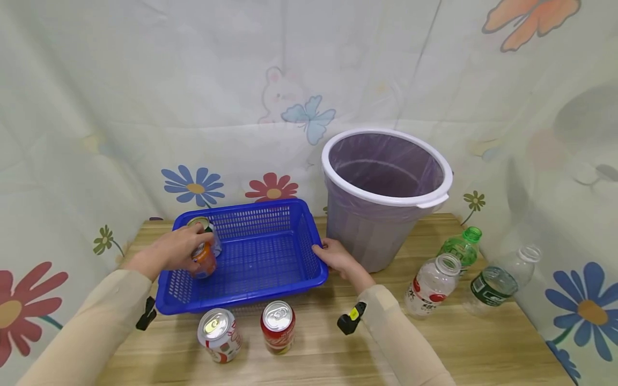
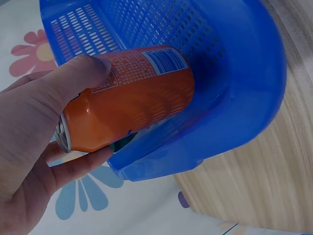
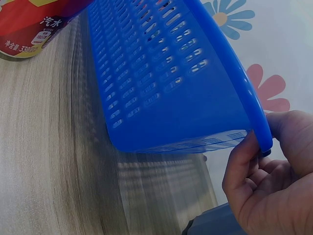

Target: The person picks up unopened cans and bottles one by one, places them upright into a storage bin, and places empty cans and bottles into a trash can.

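My left hand [image 1: 181,247] grips an orange soda can [image 2: 142,98] inside the left end of a blue plastic basket [image 1: 260,294]. Its thumb and fingers wrap the can near its silver top. Behind that can, a second can [image 1: 215,244] stands in the basket, partly covered by the hand. My right hand [image 1: 340,258] pinches the basket's right rim, thumb on one side and fingers curled beneath, as the right wrist view shows. In front of the basket stand a white-and-red can [image 1: 220,336] and a red can [image 1: 278,327], both upright on the wooden table.
A grey trash bin [image 1: 367,236] with a white rim and a plastic liner stands behind the right hand. Right of it are a green bottle [image 1: 461,249], a clear bottle with a red-and-white label [image 1: 431,287] and a clear bottle with a dark green label [image 1: 499,281]. Patterned cloth hangs around the table.
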`<action>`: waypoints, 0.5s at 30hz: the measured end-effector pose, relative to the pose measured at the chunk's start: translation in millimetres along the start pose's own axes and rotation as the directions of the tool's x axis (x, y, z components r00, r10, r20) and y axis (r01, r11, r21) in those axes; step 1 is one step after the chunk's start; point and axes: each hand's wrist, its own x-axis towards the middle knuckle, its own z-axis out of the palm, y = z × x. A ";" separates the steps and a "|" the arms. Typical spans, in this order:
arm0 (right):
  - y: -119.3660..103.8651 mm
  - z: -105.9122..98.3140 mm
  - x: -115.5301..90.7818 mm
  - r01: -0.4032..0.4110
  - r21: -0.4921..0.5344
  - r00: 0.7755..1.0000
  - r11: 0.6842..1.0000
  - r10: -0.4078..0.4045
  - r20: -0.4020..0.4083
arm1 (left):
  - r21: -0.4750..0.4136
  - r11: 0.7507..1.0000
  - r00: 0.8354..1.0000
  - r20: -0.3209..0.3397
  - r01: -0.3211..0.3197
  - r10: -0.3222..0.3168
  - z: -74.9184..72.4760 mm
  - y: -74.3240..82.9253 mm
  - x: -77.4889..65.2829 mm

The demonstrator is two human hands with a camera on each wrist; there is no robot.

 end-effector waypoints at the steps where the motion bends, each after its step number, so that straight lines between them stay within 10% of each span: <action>1: 3.6 -0.3 4.0 -0.001 0.006 1.000 1.000 0.001 0.000 | -0.001 1.000 1.000 -0.001 0.003 -0.003 0.1 -0.3 -0.4; 15: 19.5 0.7 21.2 -0.015 0.008 1.000 1.000 0.016 -0.027 | -0.004 1.000 1.000 -0.009 -0.007 0.007 7.2 -1.0 0.9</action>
